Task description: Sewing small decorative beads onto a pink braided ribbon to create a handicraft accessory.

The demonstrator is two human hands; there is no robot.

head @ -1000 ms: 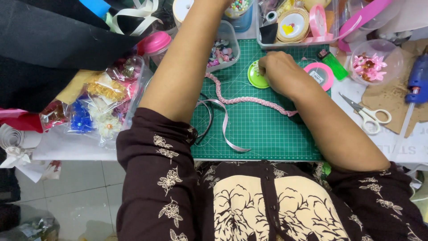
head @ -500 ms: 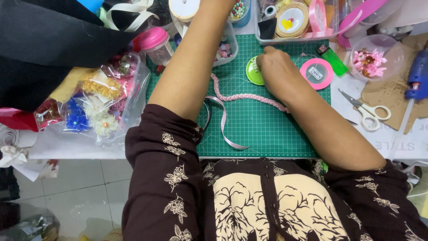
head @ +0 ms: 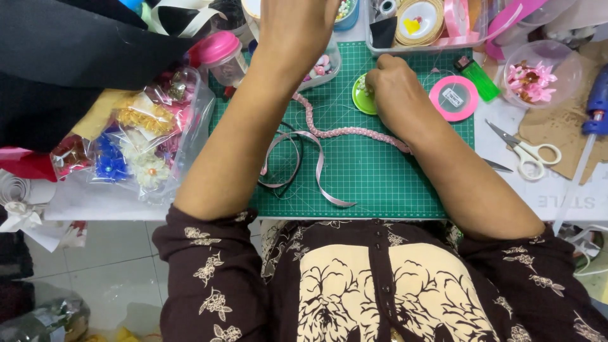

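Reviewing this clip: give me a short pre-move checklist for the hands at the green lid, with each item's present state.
1. Right hand rests on the round green lid: ok.
2. Right-hand grip on anything small: cannot tell, fingers curled and hidden.
3. Left hand visible: not ok, cut off at the frame's top edge near the clear plastic bead box.
4. Pink braided trim lies flat on the green cutting mat: ok.
5. White-handled scissors apart from both hands: ok.
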